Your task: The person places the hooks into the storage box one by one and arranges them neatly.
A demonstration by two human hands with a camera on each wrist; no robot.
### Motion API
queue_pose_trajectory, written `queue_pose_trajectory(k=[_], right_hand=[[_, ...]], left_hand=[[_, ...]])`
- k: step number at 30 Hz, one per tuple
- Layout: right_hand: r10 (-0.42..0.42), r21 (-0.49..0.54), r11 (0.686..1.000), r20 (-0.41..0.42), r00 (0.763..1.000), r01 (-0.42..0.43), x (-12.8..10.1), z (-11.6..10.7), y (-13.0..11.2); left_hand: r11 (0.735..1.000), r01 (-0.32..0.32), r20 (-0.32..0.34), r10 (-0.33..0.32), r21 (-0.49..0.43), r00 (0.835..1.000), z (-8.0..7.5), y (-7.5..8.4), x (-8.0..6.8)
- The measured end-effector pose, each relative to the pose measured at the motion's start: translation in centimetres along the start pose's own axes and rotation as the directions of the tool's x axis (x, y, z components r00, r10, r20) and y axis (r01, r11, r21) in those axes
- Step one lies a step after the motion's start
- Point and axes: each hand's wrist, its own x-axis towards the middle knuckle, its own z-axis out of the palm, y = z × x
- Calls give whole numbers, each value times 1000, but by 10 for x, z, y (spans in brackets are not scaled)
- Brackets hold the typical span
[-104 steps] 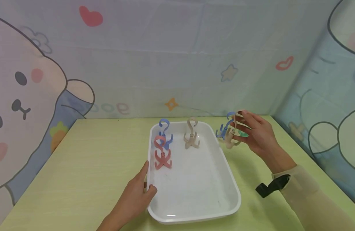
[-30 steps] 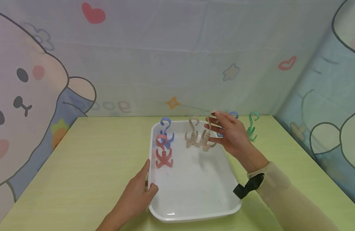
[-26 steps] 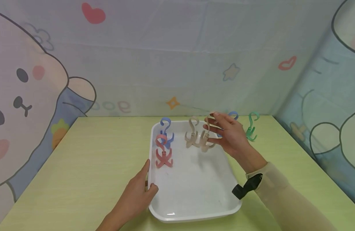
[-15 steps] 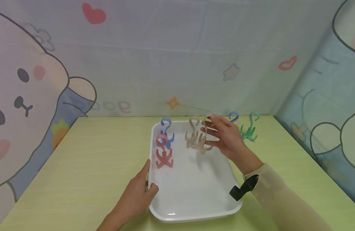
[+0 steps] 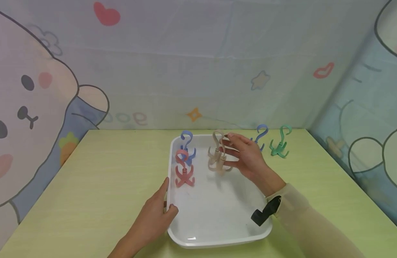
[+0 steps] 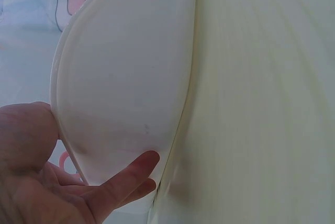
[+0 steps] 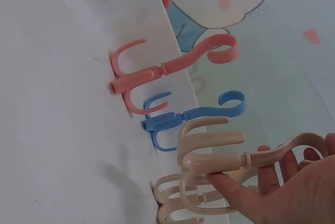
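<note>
Left hand (image 5: 154, 211) grasps the left wall of the white tray (image 5: 228, 242), thumb over the rim, fingers (image 6: 131, 174) along the outer side; probably there to stop the tray sliding, well clear of the contents. Right hand (image 5: 246, 156) grasps a beige four-prong hook (image 7: 214, 162) by its upper part, fingertips around stem and crook; prongs point up, base faces the tray floor; that hold likely keeps the piece upright and leaves its underside unobstructed.

Held piece is over the tray's far half, apparently off the floor, judging by the shadow below it; second beige hook (image 7: 186, 201) stands in the tray just behind it; contact between the two: can't tell. Pink hook (image 5: 184, 175) and blue hook (image 7: 162, 123) stand near the left wall, pink in front of blue; both upright on their bases, upturned prongs presumably leaving the broad underside to carry them.

Outside, on the table (image 5: 121, 172) to the right of the tray: another blue hook (image 5: 259, 137), partly masked by the right hand, and a green hook (image 5: 278, 147) farther right, also upright; that side suits the right hand's reach, top crooks free to pinch.
</note>
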Motion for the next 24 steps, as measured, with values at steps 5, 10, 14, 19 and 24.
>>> queue_pose_trajectory(k=[5,10,14,19,24], right_hand=[[13,-23,1000,-7,1000,-13,1,2,4],[27,-47,999,-7,1000,-28,4,3,9],[35,-65,997,-7,999,-35,5,2,13],[49,-59,997,-6,999,-49,5,1,15],[52,-58,997,17,999,-51,6,-1,18]], left_hand=[[1000,-4,-1,4,1,1000,0,1,0],[1000,-4,-4,4,10,1000,0,1,-1],[1000,-7,-2,7,6,1000,0,1,-1],[1000,-4,-2,4,11,1000,1,1,-1],[1000,0,-4,0,10,1000,0,1,-1]])
